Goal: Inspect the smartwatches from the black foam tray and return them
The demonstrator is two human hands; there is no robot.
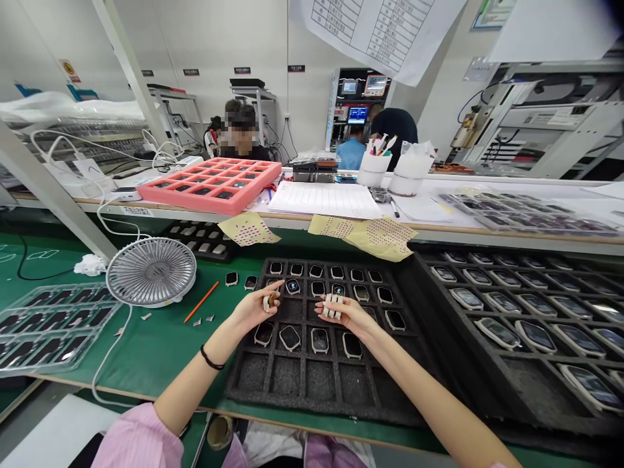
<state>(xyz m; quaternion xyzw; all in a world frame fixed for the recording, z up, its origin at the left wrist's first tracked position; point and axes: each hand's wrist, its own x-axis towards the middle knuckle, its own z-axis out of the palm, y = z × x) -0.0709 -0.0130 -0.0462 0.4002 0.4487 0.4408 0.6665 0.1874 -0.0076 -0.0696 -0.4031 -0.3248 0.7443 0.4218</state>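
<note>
My left hand (257, 307) is over the left side of a black foam tray (273, 380), index finger stretched toward a watch with a lit screen (292, 286). Its other fingers curl around a small pale thing with a dark amber part; the kind is unclear. Over the middle of the tray, my right hand (344, 313) has bent fingers with white finger covers (333, 306). What they may pinch is hidden. Just behind them another lit watch (338, 290) shows. Several strapless square watches, mostly dark-screened, lie in the tray's compartments.
At right a second black tray (531, 383) holds more watches. On the left are a grey fan (152, 270), its cable, an orange stick (201, 302) and a clear tray (63, 325). The shelf ahead carries a pink foam tray (214, 188) and papers. A co-worker (241, 133) sits beyond.
</note>
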